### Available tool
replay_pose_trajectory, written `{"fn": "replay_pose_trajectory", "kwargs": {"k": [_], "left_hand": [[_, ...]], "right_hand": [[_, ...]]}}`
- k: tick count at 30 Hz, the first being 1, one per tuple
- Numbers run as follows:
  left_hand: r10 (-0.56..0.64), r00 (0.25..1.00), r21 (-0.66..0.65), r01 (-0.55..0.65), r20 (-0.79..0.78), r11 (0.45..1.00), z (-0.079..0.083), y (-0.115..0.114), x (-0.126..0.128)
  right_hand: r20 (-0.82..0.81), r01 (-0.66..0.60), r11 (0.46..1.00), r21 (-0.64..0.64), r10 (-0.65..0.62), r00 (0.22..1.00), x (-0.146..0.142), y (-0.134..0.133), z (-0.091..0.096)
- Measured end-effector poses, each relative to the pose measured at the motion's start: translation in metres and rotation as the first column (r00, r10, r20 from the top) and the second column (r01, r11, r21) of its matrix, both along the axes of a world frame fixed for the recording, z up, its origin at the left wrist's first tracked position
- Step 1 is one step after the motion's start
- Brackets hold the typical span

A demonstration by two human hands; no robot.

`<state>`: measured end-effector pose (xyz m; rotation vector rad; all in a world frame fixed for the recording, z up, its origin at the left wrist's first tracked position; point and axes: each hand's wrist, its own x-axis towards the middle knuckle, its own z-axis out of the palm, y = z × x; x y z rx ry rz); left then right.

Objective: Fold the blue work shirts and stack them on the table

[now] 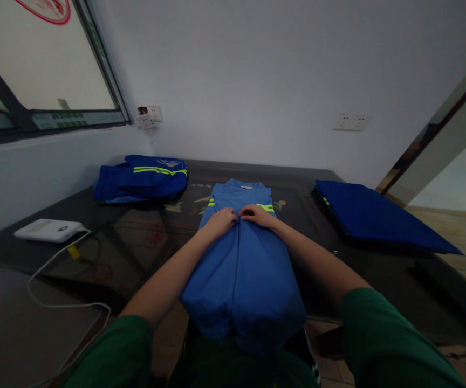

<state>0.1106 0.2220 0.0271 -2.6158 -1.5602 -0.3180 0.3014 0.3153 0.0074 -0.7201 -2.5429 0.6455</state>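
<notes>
Light blue shirt (243, 269) lies lengthwise mid-table (136, 242), hem hanging over the near edge. Left hand (221, 218) and right hand (257, 214) meet on its centre line with fingers curled; whether they pinch the cloth is unclear. Rumpled dark blue jacket (142, 179) back-left, folded dark blue stack (374, 215) right, white device (49, 230) with cable (50, 302) left, all well apart from the shirt.

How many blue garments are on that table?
3. A light blue garment lies in the middle under the left hand and right hand; a crumpled dark blue garment sits far left; a flat dark blue garment lies right, perhaps a stack hiding more.
</notes>
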Motion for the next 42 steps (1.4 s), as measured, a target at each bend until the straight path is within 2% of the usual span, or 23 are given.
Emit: {"fn": "replay_pose_trajectory", "kwargs": {"k": [5,10,14,18,29,35,42], "left_hand": [[0.0,1.0,-0.041,-0.001,-0.032,0.999,0.0,0.001,0.002],[0.044,0.999,-0.057,-0.045,-0.03,0.997,0.004,-0.001,0.005],[0.009,0.998,-0.065,-0.013,-0.062,0.998,0.005,-0.003,0.006],[-0.024,0.997,-0.072,0.019,-0.075,0.997,0.006,-0.004,0.006],[-0.032,0.994,-0.074,0.025,-0.103,0.997,0.007,-0.003,0.006],[-0.061,0.998,-0.096,0.059,-0.021,0.994,0.005,0.0,0.002],[0.042,0.998,-0.088,-0.038,0.04,0.995,-0.001,0.003,0.003]], "right_hand": [[0.064,0.016,1.0,0.014,-0.017,0.998,-0.005,0.002,0.0],[0.149,0.11,0.989,0.103,-0.124,0.981,-0.013,-0.004,-0.001],[0.242,0.137,0.97,0.199,-0.184,0.953,-0.018,-0.008,0.0],[0.306,0.142,0.96,0.241,-0.214,0.928,-0.02,-0.009,-0.001],[0.3,0.182,0.935,0.304,-0.275,0.913,-0.023,-0.008,-0.009],[0.271,0.196,0.899,0.393,-0.317,0.909,-0.023,-0.011,-0.01],[0.177,0.324,0.855,0.404,-0.421,0.89,-0.028,-0.018,-0.01]]}}
